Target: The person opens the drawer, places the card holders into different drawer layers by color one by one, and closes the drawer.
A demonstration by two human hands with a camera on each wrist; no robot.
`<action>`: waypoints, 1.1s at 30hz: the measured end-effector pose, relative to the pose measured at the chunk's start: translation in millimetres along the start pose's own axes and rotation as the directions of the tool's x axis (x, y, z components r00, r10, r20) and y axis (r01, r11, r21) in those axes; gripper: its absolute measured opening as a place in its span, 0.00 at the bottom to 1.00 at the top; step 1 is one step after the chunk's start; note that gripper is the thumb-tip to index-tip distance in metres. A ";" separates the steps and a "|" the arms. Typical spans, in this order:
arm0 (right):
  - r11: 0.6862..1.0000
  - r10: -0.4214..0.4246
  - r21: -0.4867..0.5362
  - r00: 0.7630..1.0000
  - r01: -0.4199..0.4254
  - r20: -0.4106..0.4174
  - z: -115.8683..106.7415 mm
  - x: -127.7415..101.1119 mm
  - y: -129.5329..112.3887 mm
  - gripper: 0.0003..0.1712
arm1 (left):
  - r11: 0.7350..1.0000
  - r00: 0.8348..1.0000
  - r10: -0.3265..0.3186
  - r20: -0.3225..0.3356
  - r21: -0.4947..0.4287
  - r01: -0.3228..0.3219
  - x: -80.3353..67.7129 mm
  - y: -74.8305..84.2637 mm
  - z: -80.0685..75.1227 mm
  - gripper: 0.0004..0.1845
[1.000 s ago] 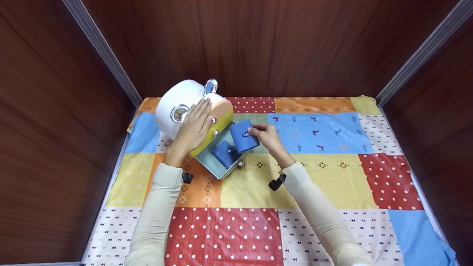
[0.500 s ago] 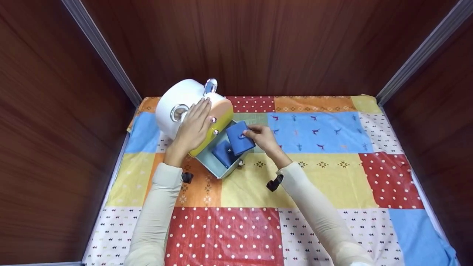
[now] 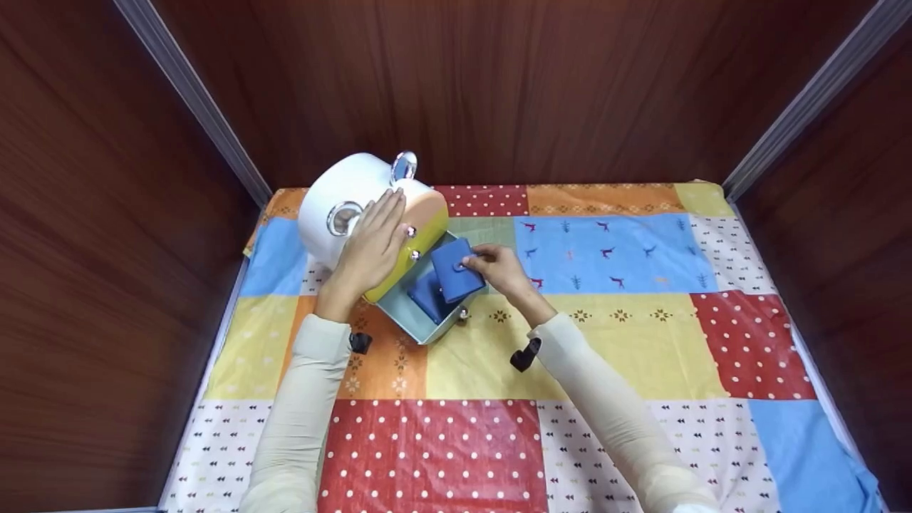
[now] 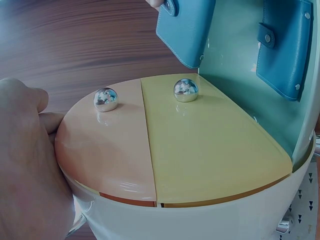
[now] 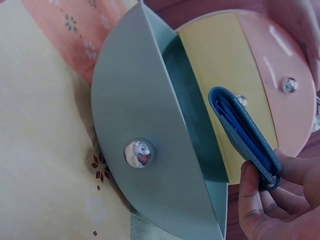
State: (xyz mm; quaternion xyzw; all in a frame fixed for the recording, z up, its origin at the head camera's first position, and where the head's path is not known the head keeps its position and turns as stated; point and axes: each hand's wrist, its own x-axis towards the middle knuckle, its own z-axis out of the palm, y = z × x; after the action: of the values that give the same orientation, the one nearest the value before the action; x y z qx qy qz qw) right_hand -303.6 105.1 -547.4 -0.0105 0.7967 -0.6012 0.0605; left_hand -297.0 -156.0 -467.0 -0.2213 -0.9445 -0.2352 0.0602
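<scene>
A white rounded drawer box (image 3: pixel 324 196) stands at the back left, with pink and yellow drawer fronts and round silver knobs. Its pale green bottom drawer (image 5: pixel 135 95) is pulled out. Inside it lies a blue snap wallet (image 4: pixel 285 47). My right hand (image 3: pixel 502 271) pinches a second blue wallet (image 3: pixel 456 276) by its edge, above the open drawer; in the head view it partly covers the first one. In the right wrist view this held wallet (image 5: pixel 245 132) appears edge-on and folded. My left hand (image 3: pixel 372 242) rests on top of the box with straight fingers.
A patchwork cloth (image 3: pixel 605 356) covers the table. Dark wood panels (image 3: pixel 499 85) rise at the back and both sides. Two silver rings (image 3: pixel 343 217) project from the box, near my left hand.
My right hand has moved the held wallet a little left and towards me, further over the drawer and the wallet inside. My left hand has stayed on the box.
</scene>
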 end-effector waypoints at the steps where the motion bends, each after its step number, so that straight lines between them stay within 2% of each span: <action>1: 1.000 0.004 0.003 1.000 -0.004 0.000 0.9 -0.1 0.1 0.22 | 1.000 1.000 0.000 0.000 0.000 0.000 0.1 -0.3 0.2 0.32; 11: 1.000 0.031 0.001 0.999 -0.031 -0.008 5.9 1.9 3.2 0.19 | 1.000 1.000 0.008 -0.007 -0.010 -0.008 0.3 0.0 0.6 0.31; 33: 0.999 0.040 -0.001 0.999 -0.040 0.029 18.9 3.5 5.7 0.22 | 1.000 1.000 -0.002 0.001 -0.007 0.002 -0.7 -2.1 0.7 0.32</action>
State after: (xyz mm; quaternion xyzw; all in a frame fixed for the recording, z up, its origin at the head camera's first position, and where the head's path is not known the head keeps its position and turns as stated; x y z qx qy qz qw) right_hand -304.7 88.3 -558.3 -0.0032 0.7958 -0.5996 0.0842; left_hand -297.3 -157.6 -468.6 -0.2205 -0.9440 -0.2384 0.0589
